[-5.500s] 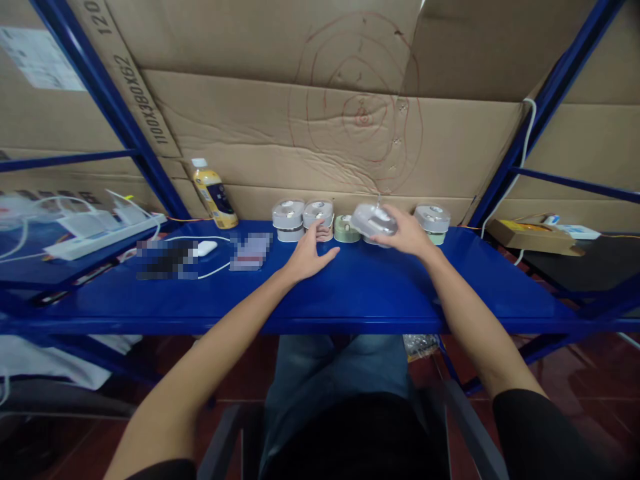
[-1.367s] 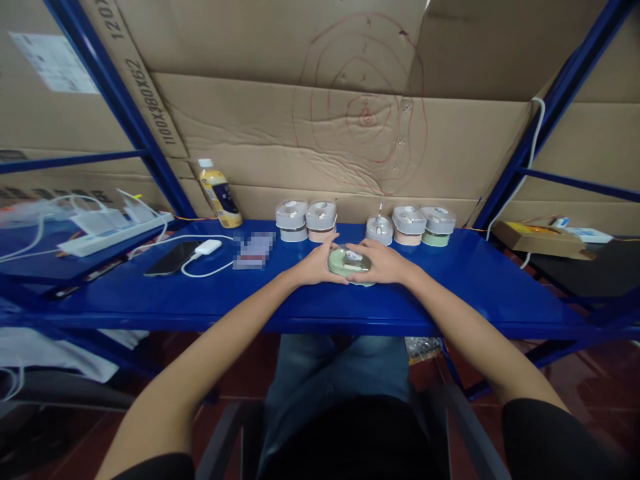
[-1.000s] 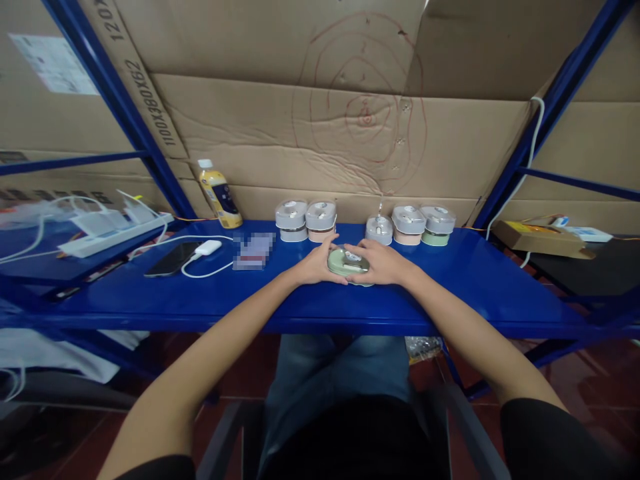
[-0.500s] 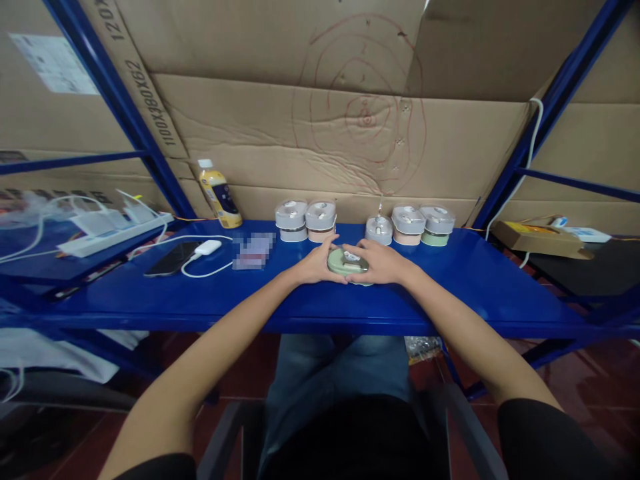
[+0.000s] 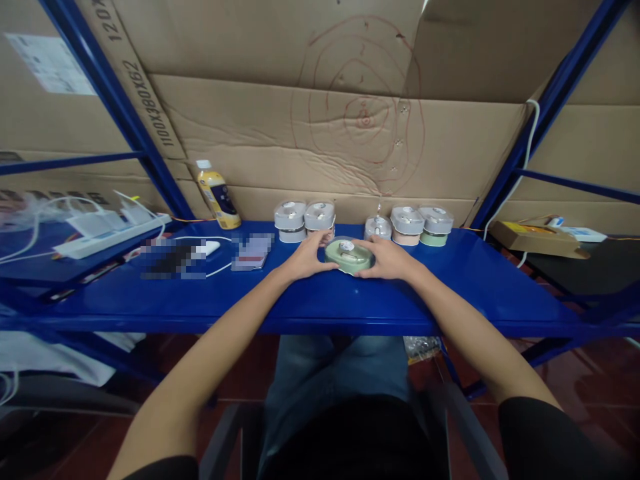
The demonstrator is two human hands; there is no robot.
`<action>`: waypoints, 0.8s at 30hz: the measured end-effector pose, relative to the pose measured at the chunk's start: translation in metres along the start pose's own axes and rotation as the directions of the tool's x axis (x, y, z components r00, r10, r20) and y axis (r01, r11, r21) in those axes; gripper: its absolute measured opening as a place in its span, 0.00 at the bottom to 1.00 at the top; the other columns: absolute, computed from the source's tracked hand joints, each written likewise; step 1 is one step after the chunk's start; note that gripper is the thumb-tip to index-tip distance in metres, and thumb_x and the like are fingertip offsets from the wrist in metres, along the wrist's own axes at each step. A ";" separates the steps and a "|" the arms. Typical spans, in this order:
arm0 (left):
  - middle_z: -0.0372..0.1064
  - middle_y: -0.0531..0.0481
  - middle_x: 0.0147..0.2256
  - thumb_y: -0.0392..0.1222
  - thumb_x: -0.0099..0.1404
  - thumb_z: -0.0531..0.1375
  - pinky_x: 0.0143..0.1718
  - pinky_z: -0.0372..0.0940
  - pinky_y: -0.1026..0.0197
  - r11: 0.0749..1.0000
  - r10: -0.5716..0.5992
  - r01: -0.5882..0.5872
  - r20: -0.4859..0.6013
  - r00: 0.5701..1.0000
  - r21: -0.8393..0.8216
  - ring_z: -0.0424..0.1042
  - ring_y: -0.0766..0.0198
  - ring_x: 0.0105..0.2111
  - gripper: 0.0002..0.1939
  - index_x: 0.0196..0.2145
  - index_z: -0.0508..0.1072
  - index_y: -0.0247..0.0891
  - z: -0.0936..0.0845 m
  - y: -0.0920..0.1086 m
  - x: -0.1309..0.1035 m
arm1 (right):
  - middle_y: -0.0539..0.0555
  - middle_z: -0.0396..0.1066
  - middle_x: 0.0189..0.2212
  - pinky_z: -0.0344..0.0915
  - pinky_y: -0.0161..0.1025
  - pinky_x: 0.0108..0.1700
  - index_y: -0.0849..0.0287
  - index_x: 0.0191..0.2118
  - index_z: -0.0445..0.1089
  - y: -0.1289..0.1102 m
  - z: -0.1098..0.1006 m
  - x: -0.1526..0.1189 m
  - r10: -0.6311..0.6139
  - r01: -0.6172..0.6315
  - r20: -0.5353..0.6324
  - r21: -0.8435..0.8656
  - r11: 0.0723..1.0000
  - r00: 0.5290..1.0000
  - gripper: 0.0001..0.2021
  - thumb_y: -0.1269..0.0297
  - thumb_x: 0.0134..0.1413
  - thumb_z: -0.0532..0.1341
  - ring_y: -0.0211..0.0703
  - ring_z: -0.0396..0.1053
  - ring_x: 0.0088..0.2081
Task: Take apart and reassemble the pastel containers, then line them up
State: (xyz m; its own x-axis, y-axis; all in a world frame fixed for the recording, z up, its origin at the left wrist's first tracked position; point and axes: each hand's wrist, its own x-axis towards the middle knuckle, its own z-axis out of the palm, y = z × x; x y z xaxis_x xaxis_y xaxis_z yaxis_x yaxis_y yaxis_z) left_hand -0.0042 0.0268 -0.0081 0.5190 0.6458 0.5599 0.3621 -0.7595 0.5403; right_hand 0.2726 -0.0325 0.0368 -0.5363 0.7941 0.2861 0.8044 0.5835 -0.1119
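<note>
A pale green oval container [image 5: 356, 265] with a clear lid sits low over the front-middle of the blue table, a white round sticker and a small handle-like piece on its top. My left hand [image 5: 306, 257] curves round its left side, thumb at the near edge. From the right, my right hand [image 5: 389, 260] grips the other side, fingers behind and thumb in front. Whether the underside rests fully on the table cannot be made out. Just beyond my hands stands a grey clear-lidded container [image 5: 379, 228], partly hidden.
Stacked clear-lidded containers line the back: grey [image 5: 291, 220] and pink [image 5: 320, 217] left, pink [image 5: 407, 223] and green [image 5: 437, 225] right. To the left are a yellow bottle [image 5: 220, 197], a blurred flat item [image 5: 253, 252], a power strip [image 5: 115, 237] and cables. Cardboard [image 5: 240, 120] walls the back.
The green container has turned from tilted to flatter, showing more of its lid. My hands have moved slightly apart around it, and the view has shifted a little.
</note>
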 end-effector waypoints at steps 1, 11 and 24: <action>0.69 0.32 0.61 0.54 0.56 0.76 0.59 0.71 0.39 1.000 0.002 -0.002 -0.017 1.000 0.007 0.73 0.43 0.59 0.47 0.66 0.63 0.38 0.001 0.001 0.000 | 0.64 0.72 0.48 0.69 0.51 0.49 0.55 0.73 0.63 0.000 -0.001 0.000 0.024 -0.024 -0.020 0.000 1.000 1.000 0.47 0.42 0.51 0.73 0.61 0.73 0.47; 0.73 0.39 0.48 0.53 0.63 0.69 0.46 0.75 0.47 0.988 -0.100 0.106 -0.065 0.993 0.109 0.76 0.51 0.44 0.35 0.62 0.65 0.37 -0.001 0.006 0.001 | 0.65 0.71 0.52 0.70 0.54 0.55 0.55 0.69 0.68 -0.010 -0.010 -0.004 0.170 -0.166 -0.105 0.050 0.985 0.980 0.43 0.46 0.49 0.73 0.63 0.74 0.50; 0.72 0.40 0.50 0.50 0.67 0.65 0.46 0.74 0.49 0.981 -0.092 0.107 -0.094 0.991 0.161 0.75 0.53 0.46 0.29 0.60 0.64 0.37 -0.008 0.021 0.002 | 0.70 0.66 0.55 0.69 0.55 0.50 0.61 0.65 0.66 0.004 -0.015 0.021 0.505 -0.548 -0.467 0.051 0.835 0.726 0.35 0.47 0.57 0.67 0.65 0.72 0.50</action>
State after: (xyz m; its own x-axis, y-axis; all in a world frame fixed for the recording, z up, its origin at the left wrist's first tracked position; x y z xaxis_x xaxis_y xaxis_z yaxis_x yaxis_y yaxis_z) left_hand -0.0020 0.0128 0.0088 0.4082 0.7177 0.5642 0.5352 -0.6888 0.4890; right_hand 0.2683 -0.0164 0.0565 0.1361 0.7916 0.5957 0.9524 0.0611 -0.2987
